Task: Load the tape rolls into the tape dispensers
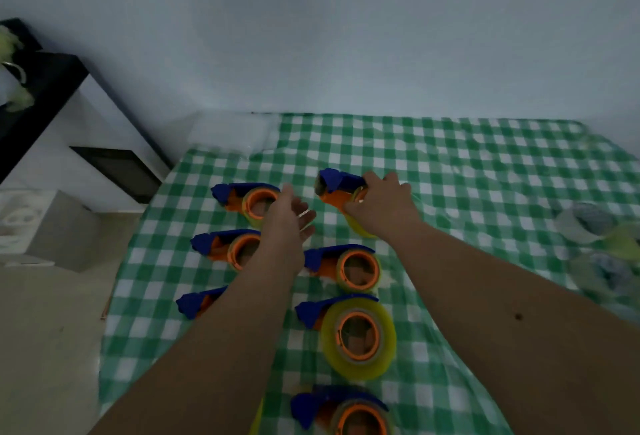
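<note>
Left column: 3 dispensers down the tabletop; the top 2 carry tape, the 3rd is hidden under the forearm, can't tell. Left hand hovers between columns, fingers loose, holding nothing. Right column: 4 dispensers, all with rolls; the big yellow roll is seated. Right hand grips the far dispenser, its roll under the fingers. Total: 7 dispensers, at least 6 loaded, so nearly done by my read. Far right: about 3 blurry spare rolls, count unsure.
</note>
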